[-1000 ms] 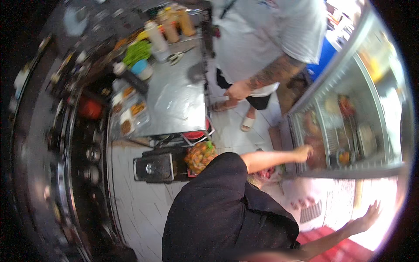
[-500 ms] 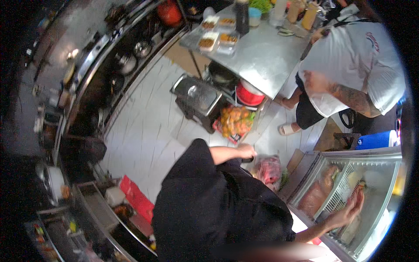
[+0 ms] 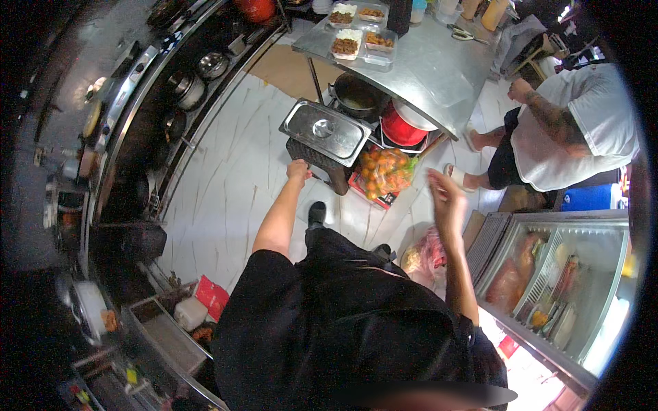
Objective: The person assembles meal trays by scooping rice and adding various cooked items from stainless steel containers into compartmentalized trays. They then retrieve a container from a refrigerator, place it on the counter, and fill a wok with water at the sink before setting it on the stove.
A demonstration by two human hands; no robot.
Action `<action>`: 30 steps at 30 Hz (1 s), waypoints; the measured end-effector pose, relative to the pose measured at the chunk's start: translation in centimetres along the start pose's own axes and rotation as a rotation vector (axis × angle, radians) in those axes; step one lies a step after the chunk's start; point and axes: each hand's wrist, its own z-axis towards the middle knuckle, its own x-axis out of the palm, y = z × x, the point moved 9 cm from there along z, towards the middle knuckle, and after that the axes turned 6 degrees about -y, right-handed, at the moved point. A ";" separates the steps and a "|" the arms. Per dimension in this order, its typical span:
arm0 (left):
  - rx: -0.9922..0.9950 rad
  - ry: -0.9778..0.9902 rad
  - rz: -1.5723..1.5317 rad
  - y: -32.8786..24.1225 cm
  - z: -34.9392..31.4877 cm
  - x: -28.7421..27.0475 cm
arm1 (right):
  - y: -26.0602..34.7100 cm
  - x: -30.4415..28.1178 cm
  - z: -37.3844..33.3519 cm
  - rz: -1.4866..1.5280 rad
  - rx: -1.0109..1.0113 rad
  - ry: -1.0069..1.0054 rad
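Note:
My left hand [image 3: 298, 171] is closed beside the dark stand [image 3: 317, 156] that bears a lidded steel pan [image 3: 325, 130]. What it grips, if anything, I cannot make out. My right hand [image 3: 449, 204] is raised in the air, slightly blurred, its fingers loosely bent and apart with nothing seen in them. Nearest to it are a clear bag of orange fruit [image 3: 385, 172] on the floor and a bag of reddish food [image 3: 432, 253] below. To the right stands an open chest freezer [image 3: 589, 288] with a white wire divider and wrapped food inside.
A steel table [image 3: 439, 75] carries food containers [image 3: 346, 44], scissors [image 3: 466, 34] and bottles. Under it sit a red pot [image 3: 403, 127] and a dark pan [image 3: 355, 96]. A person in a white shirt [image 3: 582, 123] stands at the right. Stoves and pots [image 3: 188, 89] line the left.
My right hand has left the freezer and come up and left. My left hand has moved left and up to the stand. My body has turned, and the co-worker's arm has moved up.

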 end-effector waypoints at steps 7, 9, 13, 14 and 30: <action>-0.160 0.161 -0.231 1.4 8.8 -3.4 | -2.6 32.3 8.1 -0.350 -0.289 0.374; -0.243 0.304 -0.150 2.2 9.0 -2.8 | -9.1 39.9 10.6 -0.511 -0.276 0.401; -0.300 0.390 -0.044 4.0 8.3 -4.2 | -13.3 47.6 11.7 -0.722 -0.290 0.418; -0.316 0.393 -0.040 4.1 8.5 -4.7 | -13.3 48.7 12.1 -0.741 -0.248 0.436; -0.272 0.456 -0.197 0.5 9.5 4.1 | -11.6 23.6 1.4 -0.780 0.224 0.221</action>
